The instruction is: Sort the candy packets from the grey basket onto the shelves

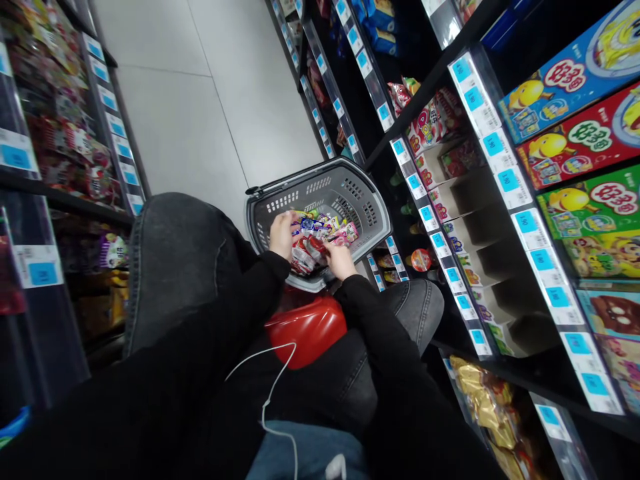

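A grey shopping basket with slotted walls sits in front of my knees. Inside it lies a pile of small wrapped candy packets in red, blue, pink and yellow. My left hand reaches over the near left rim, fingers apart and touching the blue packet at the pile's left side. From the near right, my right hand has its fingers closed at a red packet. Its fingertips are partly hidden among the wrappers. Pink packets lie just beyond that hand.
Shelves of bagged sweets rise on the left. To the right, price-tagged shelves hold cartons and small display boxes. Pale floor tiles stretch ahead. A shiny red object and a white earphone cord are near my lap.
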{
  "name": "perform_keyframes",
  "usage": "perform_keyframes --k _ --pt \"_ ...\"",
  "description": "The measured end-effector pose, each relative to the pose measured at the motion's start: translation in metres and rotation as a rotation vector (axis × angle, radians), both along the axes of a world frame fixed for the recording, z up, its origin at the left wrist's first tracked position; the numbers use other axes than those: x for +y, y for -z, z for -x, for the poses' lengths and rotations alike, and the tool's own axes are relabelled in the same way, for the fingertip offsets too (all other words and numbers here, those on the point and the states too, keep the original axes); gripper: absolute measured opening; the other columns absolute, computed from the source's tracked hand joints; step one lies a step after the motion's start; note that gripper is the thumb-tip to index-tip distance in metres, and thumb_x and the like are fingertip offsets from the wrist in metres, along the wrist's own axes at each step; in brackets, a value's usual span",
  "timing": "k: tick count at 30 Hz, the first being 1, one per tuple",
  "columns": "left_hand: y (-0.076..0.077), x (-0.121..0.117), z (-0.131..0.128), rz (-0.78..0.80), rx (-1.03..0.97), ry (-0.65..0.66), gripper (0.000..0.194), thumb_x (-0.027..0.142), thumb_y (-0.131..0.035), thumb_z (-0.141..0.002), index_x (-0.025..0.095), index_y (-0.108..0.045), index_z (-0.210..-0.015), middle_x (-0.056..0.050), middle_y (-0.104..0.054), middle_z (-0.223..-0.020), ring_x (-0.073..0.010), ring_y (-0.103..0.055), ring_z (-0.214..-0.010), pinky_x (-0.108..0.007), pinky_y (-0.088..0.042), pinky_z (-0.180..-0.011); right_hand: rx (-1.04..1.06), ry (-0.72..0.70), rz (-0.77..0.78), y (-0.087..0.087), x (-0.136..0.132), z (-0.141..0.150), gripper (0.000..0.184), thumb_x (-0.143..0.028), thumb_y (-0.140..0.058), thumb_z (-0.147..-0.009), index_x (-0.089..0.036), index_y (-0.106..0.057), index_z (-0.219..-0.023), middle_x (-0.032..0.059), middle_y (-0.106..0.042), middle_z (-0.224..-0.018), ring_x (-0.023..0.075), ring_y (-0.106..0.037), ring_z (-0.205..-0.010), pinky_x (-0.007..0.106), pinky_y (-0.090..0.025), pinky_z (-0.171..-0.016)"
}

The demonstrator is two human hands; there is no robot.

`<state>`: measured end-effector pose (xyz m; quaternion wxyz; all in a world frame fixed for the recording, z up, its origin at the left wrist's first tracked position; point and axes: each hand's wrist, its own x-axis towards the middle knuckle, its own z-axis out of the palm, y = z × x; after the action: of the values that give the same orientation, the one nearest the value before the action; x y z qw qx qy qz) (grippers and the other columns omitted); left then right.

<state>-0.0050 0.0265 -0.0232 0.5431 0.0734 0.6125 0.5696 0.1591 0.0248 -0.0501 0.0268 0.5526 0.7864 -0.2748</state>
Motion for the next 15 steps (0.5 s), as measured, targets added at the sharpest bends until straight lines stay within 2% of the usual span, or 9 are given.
perform_keyframes --k 4,10,13,15 --pt "-0.004 -0.002 -0.004 -0.001 -0.057 0.041 0.024 0.039 -0.048 -0.086 0.019 -0.059 -0.092 -0.008 -0.066 -0.109 -0.0142 -0.060 -0.079 -0.024 -0.049 -0.064 -0.186 0.015 0.187 0.025 -0.009 0.028 0.039 -0.014 -0.035 -0.091 -0.019 -0.051 -0.126 0.0144 -0.064 -0.112 0.0230 -0.060 -0.106 0.036 -0.042 -0.095" --pt "-0.009 -0.008 -0.004 0.037 -0.170 0.141 0.025 0.036 -0.049 -0.086 0.015 -0.060 -0.092 -0.010 -0.069 -0.099 -0.0115 -0.059 -0.063 -0.023 -0.048 -0.057 -0.188 0.183 0.323 0.055 -0.023 0.054 0.038 -0.010 -0.031 -0.092 -0.004 -0.052 -0.123 0.0258 -0.061 -0.111 0.0284 -0.061 -0.104 0.042 -0.044 -0.091" --pt "-0.008 -0.009 -0.005 0.032 -0.194 0.193 0.025 0.038 -0.052 -0.084 0.015 -0.060 -0.091 -0.009 -0.070 -0.094 -0.0110 -0.059 -0.061 -0.022 -0.049 -0.056 -0.092 0.280 0.341 0.053 -0.017 0.054 0.030 -0.016 -0.043 -0.092 -0.004 -0.056 -0.115 0.0203 -0.064 -0.103 0.0256 -0.062 -0.098 0.040 -0.047 -0.088" --pt "-0.006 -0.009 -0.007 0.043 -0.203 0.229 0.025 0.038 -0.054 -0.082 0.015 -0.061 -0.090 -0.009 -0.070 -0.093 -0.0110 -0.059 -0.060 -0.023 -0.049 -0.056 0.043 0.328 0.314 0.040 0.000 0.045 0.027 -0.027 -0.051 -0.091 -0.008 -0.059 -0.109 0.0117 -0.064 -0.101 0.0208 -0.062 -0.093 0.037 -0.051 -0.083"
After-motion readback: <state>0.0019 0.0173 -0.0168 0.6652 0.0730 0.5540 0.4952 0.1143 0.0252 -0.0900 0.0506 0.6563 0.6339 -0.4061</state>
